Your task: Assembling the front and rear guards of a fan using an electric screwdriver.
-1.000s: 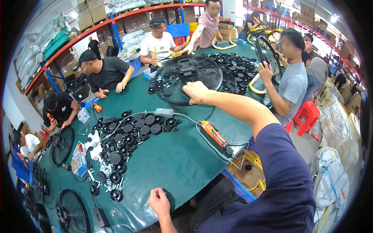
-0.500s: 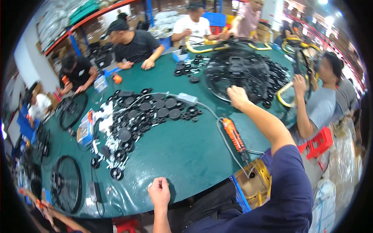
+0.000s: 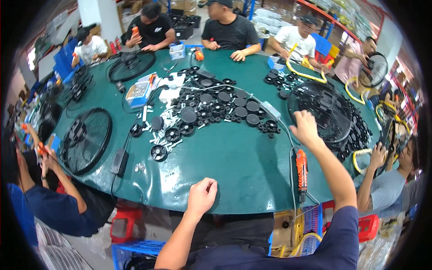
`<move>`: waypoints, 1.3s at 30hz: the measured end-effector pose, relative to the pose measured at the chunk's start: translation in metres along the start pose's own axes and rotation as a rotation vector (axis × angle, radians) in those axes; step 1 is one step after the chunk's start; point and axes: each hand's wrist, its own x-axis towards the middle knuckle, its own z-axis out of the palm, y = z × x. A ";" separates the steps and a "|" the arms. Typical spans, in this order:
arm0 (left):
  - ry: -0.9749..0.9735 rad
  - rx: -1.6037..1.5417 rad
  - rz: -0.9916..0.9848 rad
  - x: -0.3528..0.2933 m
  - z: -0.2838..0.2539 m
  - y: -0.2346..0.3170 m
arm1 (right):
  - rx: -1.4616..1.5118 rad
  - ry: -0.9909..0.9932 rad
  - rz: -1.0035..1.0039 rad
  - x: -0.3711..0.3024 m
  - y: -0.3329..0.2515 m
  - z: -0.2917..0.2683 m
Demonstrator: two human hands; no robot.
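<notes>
On green table's (image 3: 238, 175) right: black fan guard (image 3: 325, 101), could slide if pushed. Orange power screwdriver (image 3: 301, 173): could fall, from tugged cord (image 3: 291, 168). Right hand (image 3: 306, 128) at rim: fingers half bent, cannot tell if gripping. Left hand (image 3: 202, 195): fingers curled, cannot see inside. Black caps (image 3: 240, 111), white screws (image 3: 168, 120): could scatter if knocked.

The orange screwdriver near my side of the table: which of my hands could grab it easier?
Probably your right hand: it is just beyond the orange screwdriver, and that forearm runs alongside it. Your left hand is curled near the green table's front edge, farther away.
</notes>
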 end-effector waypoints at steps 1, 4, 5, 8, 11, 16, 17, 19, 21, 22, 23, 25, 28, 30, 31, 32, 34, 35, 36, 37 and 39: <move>0.030 0.013 0.052 0.000 -0.002 -0.003 | 0.131 -0.045 -0.081 0.003 -0.033 -0.006; 0.175 -0.065 0.213 0.008 -0.003 0.004 | 0.788 -0.238 -0.085 -0.016 -0.130 -0.037; 0.199 -0.067 0.268 0.007 -0.007 0.012 | 0.926 -0.310 -0.082 -0.028 -0.147 -0.026; 0.258 -0.136 0.379 -0.022 -0.030 0.021 | 1.109 -0.532 -0.131 -0.069 -0.214 -0.025; 0.368 0.012 0.353 -0.085 -0.074 -0.001 | 1.276 -0.747 -0.048 -0.099 -0.255 -0.005; 0.748 -0.006 -0.605 -0.231 -0.156 -0.083 | 1.209 -0.440 -0.051 -0.126 -0.264 0.030; 0.840 0.120 -0.674 -0.274 -0.170 -0.116 | 1.254 -0.420 -0.042 -0.128 -0.267 0.032; 1.037 0.543 -0.691 -0.344 -0.191 -0.163 | 1.236 -0.367 -0.036 -0.133 -0.263 0.037; 1.231 0.802 -0.973 -0.409 -0.206 -0.187 | 1.192 -0.352 -0.051 -0.136 -0.262 0.036; 1.275 0.969 -1.106 -0.443 -0.212 -0.191 | 1.155 -0.326 -0.066 -0.137 -0.264 0.032; 1.310 1.144 -1.239 -0.474 -0.215 -0.189 | 1.155 -0.334 -0.067 -0.138 -0.265 0.035; 1.503 1.097 -1.616 -0.505 -0.214 -0.186 | 1.134 -0.289 -0.103 -0.136 -0.265 0.036; 1.583 0.541 -1.723 -0.616 -0.216 -0.211 | 1.123 -0.320 -0.113 -0.134 -0.275 0.036; 1.564 0.468 -1.670 -0.580 -0.205 -0.215 | 1.092 -0.287 -0.088 -0.136 -0.267 0.032; 1.589 0.426 -1.630 -0.568 -0.206 -0.205 | 1.101 -0.284 -0.086 -0.136 -0.268 0.031; 1.605 0.566 -1.503 -0.564 -0.209 -0.204 | 1.107 -0.274 -0.077 -0.136 -0.269 0.029; 1.513 0.508 -1.371 -0.520 -0.223 -0.176 | 1.091 -0.277 -0.125 -0.137 -0.268 0.026; 1.432 0.462 -1.259 -0.498 -0.228 -0.158 | 1.104 -0.268 -0.119 -0.136 -0.267 0.027; 1.455 0.498 -1.034 -0.491 -0.230 -0.156 | 1.132 -0.285 -0.122 -0.136 -0.269 0.028; 1.373 0.330 -0.982 -0.469 -0.233 -0.150 | 1.145 -0.291 -0.117 -0.135 -0.267 0.028; 1.336 -0.118 -0.777 -0.392 -0.229 -0.103 | 1.164 -0.300 -0.109 -0.134 -0.266 0.024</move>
